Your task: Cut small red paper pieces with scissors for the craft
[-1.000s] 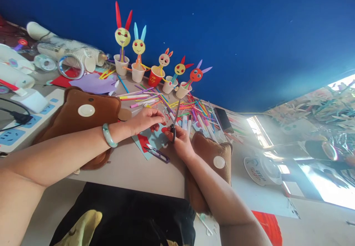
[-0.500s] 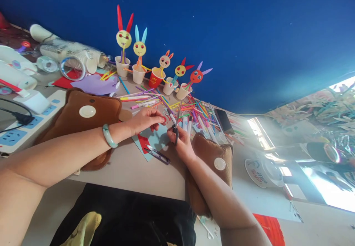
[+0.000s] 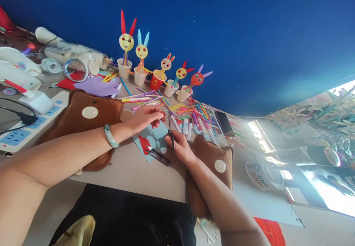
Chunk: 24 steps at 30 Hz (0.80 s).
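Between the thumb and fingers of my left hand (image 3: 145, 118) is a small red piece (image 3: 163, 115), mostly covered by the fingertips; it looks like paper. My right hand (image 3: 181, 146) is wrapped round the black handles of a pair of scissors (image 3: 169, 125). Their blades point away from me, close beside the left fingertips; whether they touch the red piece I cannot tell. Under both hands lies a light blue sheet (image 3: 137, 139) with a red paper scrap (image 3: 144, 144) on it. Dark thread snips (image 3: 159, 156) rest at the sheet's near edge.
Paper cups with rabbit-faced figures, among them a red cup (image 3: 157, 81), line the blue wall. Loose coloured sticks (image 3: 191, 109) and markers (image 3: 189, 128) lie before them. Brown cushions (image 3: 107, 107) flank the work area. A power strip (image 3: 16, 137) is at left, a phone (image 3: 224, 123) at right.
The scissors have swung left, bringing their blades beside my left fingertips. My left hand keeps its pinch on the red piece. The view has shifted slightly.
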Motion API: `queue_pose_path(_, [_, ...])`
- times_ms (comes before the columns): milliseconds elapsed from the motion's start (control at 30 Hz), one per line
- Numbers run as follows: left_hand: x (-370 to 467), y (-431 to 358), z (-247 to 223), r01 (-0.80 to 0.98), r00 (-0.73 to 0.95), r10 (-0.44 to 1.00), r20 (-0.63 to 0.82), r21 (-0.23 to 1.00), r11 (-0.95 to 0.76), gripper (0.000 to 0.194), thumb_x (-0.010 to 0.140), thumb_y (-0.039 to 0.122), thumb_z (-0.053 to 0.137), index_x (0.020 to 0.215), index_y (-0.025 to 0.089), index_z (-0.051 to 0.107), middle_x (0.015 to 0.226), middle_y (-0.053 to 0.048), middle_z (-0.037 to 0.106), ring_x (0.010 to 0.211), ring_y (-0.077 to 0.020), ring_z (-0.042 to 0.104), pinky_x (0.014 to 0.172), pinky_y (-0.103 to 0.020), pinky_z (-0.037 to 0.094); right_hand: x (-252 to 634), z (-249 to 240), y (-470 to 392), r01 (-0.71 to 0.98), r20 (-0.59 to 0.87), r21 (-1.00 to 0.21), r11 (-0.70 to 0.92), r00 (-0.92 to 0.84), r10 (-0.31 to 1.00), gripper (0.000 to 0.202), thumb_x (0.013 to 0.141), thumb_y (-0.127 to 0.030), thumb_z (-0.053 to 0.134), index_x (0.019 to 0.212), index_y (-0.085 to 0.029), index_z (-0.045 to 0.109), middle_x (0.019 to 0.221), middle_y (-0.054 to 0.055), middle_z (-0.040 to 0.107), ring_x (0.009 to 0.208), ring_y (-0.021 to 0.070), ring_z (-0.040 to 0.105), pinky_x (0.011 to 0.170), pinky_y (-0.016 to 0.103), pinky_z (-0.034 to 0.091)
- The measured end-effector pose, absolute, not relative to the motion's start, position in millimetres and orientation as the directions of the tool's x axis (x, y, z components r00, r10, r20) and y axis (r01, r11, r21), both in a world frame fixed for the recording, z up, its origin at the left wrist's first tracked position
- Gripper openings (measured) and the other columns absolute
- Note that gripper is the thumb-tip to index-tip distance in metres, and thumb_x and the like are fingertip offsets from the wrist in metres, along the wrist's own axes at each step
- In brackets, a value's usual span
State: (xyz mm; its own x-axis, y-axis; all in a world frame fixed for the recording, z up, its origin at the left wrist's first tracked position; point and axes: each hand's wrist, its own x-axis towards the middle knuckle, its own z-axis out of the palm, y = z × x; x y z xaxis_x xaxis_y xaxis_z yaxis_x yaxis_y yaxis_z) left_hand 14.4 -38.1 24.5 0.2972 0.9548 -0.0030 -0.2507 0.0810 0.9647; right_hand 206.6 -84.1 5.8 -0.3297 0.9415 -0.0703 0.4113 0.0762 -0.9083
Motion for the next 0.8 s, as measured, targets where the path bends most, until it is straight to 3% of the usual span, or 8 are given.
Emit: queue_pose_path(800, [12.8, -38.0, 20.2, -0.213, 0.291, 0.955, 0.055, 0.977, 0.008, 0.011, 0.075, 0.022, 0.062, 0.068, 0.014, 0.062, 0.058, 0.0, 0.061, 0.05, -0.0076, 0.054, 0.051, -0.021, 0.043, 202.9, 12.4, -85.6, 0.333, -0.08, -0.941, 0.066, -0.405, 0.911, 0.058, 0.072, -0.073, 0.063, 0.06, -0.02, 0.041, 0.058, -0.004, 0.034, 0.057, 0.01, 0.029, 0.051, 0.025, 0.025])
